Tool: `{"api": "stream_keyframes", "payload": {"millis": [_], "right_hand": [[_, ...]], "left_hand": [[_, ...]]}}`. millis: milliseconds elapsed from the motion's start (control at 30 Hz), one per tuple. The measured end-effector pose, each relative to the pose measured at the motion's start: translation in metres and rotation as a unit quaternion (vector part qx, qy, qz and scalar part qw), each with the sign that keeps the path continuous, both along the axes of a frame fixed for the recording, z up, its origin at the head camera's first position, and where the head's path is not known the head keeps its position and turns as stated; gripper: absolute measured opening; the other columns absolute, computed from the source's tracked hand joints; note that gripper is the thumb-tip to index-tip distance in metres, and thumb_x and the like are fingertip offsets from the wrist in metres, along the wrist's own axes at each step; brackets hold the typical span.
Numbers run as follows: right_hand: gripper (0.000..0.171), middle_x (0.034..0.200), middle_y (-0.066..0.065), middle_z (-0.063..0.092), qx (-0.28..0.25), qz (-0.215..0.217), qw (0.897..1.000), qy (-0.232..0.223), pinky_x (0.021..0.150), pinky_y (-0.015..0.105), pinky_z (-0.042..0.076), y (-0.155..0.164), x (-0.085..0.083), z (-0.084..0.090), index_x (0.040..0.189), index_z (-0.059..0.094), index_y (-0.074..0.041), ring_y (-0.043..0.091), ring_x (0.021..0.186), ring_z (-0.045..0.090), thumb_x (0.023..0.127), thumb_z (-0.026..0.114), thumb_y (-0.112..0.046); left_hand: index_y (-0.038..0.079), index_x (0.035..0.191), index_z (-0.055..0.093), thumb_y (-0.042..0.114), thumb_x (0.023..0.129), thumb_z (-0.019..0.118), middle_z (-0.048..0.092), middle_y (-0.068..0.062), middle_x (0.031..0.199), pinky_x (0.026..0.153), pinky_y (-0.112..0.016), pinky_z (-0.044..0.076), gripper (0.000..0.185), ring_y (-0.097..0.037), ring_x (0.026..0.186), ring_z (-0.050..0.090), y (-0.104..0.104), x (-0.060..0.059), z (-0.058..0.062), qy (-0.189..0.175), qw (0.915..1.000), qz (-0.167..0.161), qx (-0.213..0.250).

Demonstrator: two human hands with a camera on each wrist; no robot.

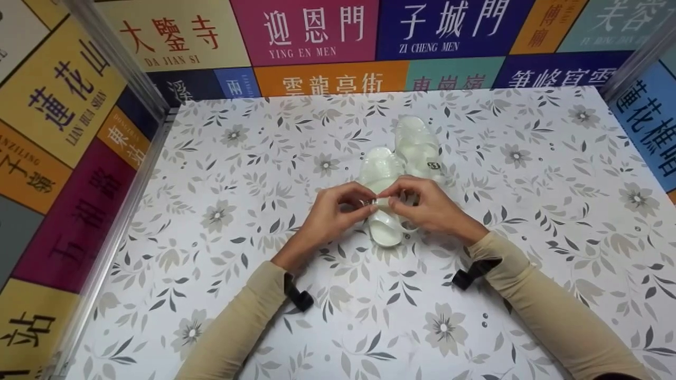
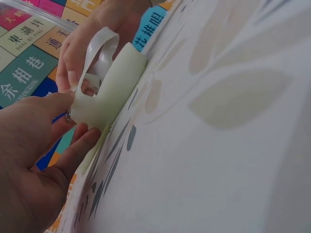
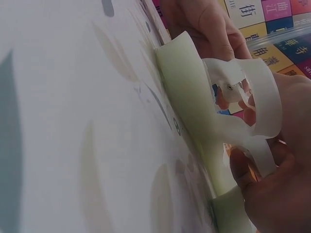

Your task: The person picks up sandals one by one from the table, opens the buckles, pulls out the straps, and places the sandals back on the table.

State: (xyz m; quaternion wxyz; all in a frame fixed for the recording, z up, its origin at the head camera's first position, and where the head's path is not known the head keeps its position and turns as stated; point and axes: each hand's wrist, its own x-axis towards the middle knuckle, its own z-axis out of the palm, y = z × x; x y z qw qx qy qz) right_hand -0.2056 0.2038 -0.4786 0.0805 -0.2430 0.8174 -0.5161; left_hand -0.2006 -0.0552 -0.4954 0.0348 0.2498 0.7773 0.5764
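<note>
Two pale translucent jelly sandals lie on the flowered tabletop. The near sandal is under both hands; the far sandal lies just behind it to the right. My left hand pinches the near sandal's strap at its small metal buckle. My right hand pinches the same strap from the other side. In the wrist views the sandal's sole rests flat on the table with the strap looped above it.
Walls covered in coloured sign panels close in the table at the back and both sides, with metal corner posts. Black wrist straps sit on both beige sleeves.
</note>
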Motion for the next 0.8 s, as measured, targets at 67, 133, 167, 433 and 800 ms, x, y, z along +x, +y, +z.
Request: {"api": "stream_keyframes", "payload": {"millis": [67, 133, 167, 433, 800], "right_hand": [[0.021, 0.100, 0.002, 0.071, -0.002, -0.004, 1.000, 0.003, 0.068, 0.025, 0.053, 0.0000, 0.0000, 0.0003, 0.112, 0.081, -0.022, 0.023, 0.081, 0.062, 0.099, 0.073, -0.008], [0.022, 0.099, 0.002, 0.071, -0.003, -0.008, 1.000, 0.005, 0.068, 0.024, 0.052, -0.0002, 0.0000, 0.0009, 0.111, 0.081, -0.022, 0.022, 0.080, 0.062, 0.099, 0.073, -0.006], [0.022, 0.099, 0.002, 0.072, -0.003, -0.009, 1.000, 0.007, 0.068, 0.024, 0.052, -0.0002, 0.0000, 0.0010, 0.110, 0.081, -0.022, 0.022, 0.081, 0.062, 0.098, 0.073, -0.006], [0.025, 0.101, 0.003, 0.074, -0.015, -0.020, 1.000, 0.010, 0.069, 0.024, 0.050, 0.0001, 0.0002, 0.0008, 0.109, 0.081, -0.021, 0.021, 0.081, 0.061, 0.097, 0.071, -0.002], [0.015, 0.107, 0.004, 0.077, -0.035, -0.042, 0.998, 0.015, 0.075, 0.025, 0.051, -0.0003, -0.0010, 0.0002, 0.116, 0.080, -0.017, 0.019, 0.085, 0.062, 0.103, 0.074, -0.015]], "left_hand": [[0.018, 0.116, 0.079, 0.026, 0.098, 0.083, 0.082, 0.004, 0.104, 0.090, -0.036, 0.066, 0.020, -0.014, 0.090, 0.076, 0.0000, 0.0003, 0.0001, -0.001, 1.0000, 0.000, 0.001], [0.018, 0.115, 0.079, 0.026, 0.098, 0.083, 0.082, 0.004, 0.104, 0.090, -0.036, 0.065, 0.019, -0.014, 0.090, 0.076, 0.0000, 0.0002, -0.0001, -0.001, 1.0000, 0.001, 0.001], [0.018, 0.115, 0.079, 0.026, 0.098, 0.083, 0.082, 0.004, 0.104, 0.090, -0.035, 0.065, 0.019, -0.013, 0.090, 0.076, 0.0000, 0.0002, -0.0002, 0.000, 1.0000, 0.001, 0.000], [0.018, 0.115, 0.079, 0.025, 0.098, 0.083, 0.082, 0.004, 0.106, 0.089, -0.036, 0.065, 0.018, -0.013, 0.091, 0.077, 0.0002, 0.0002, -0.0001, 0.001, 1.0000, 0.000, 0.004], [0.013, 0.116, 0.078, 0.024, 0.099, 0.082, 0.082, 0.002, 0.108, 0.087, -0.035, 0.065, 0.021, -0.014, 0.092, 0.077, -0.0002, -0.0001, -0.0005, 0.001, 1.0000, 0.000, 0.002]]}}
